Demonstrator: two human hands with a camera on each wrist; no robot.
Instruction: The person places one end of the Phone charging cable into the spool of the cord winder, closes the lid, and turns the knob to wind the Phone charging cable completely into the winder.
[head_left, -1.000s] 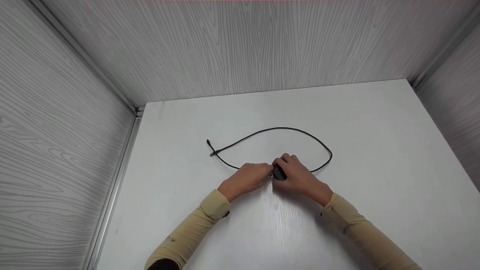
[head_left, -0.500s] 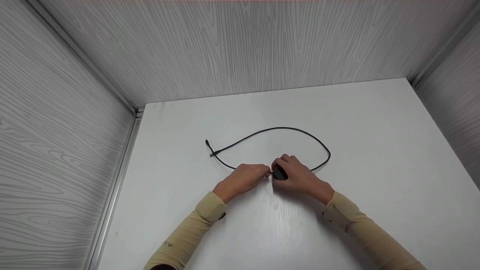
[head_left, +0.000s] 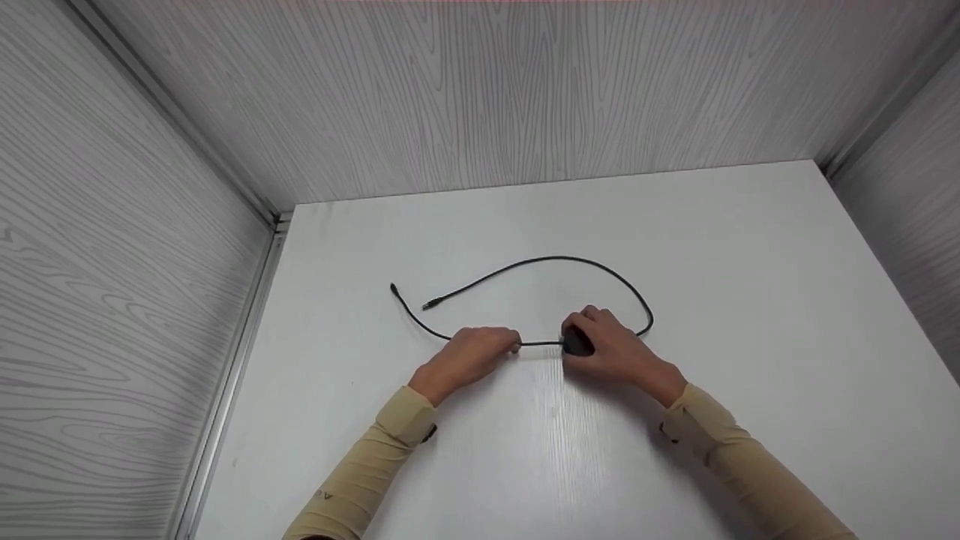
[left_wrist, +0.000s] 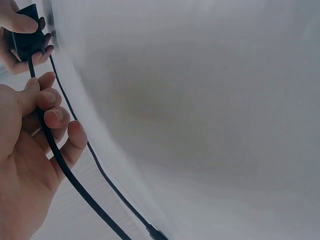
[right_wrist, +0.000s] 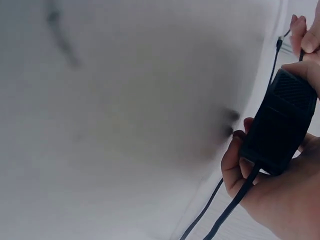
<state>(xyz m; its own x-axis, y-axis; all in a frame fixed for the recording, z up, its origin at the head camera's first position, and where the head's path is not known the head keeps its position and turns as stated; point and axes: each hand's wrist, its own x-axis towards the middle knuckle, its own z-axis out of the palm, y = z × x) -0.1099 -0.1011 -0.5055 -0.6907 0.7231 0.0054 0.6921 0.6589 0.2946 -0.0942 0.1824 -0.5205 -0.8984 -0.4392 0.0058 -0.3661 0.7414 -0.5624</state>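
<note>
A black cable (head_left: 559, 258) lies in a loop on the white table, with a small black box (right_wrist: 280, 120) set along it. My right hand (head_left: 611, 349) grips the box, fingers over its far side and thumb on the near side. To its left, my left hand (head_left: 469, 354) pinches the cable between thumb and fingertips. A short straight stretch of cable runs between the two hands. Beyond the left hand the cable curves up to a small connector (head_left: 394, 288). The cable's other end, a plug (head_left: 433, 303), lies just right of that connector.
The white table (head_left: 712, 247) meets a grey wood-grain panel (head_left: 510, 97) at the back. Similar panels rise at left and right, with a metal strip (head_left: 232, 382) along the table's left edge.
My left hand has slid left along the cable, and my right hand has moved slightly right with the box. The gap between them has widened. The two cable ends no longer cross.
</note>
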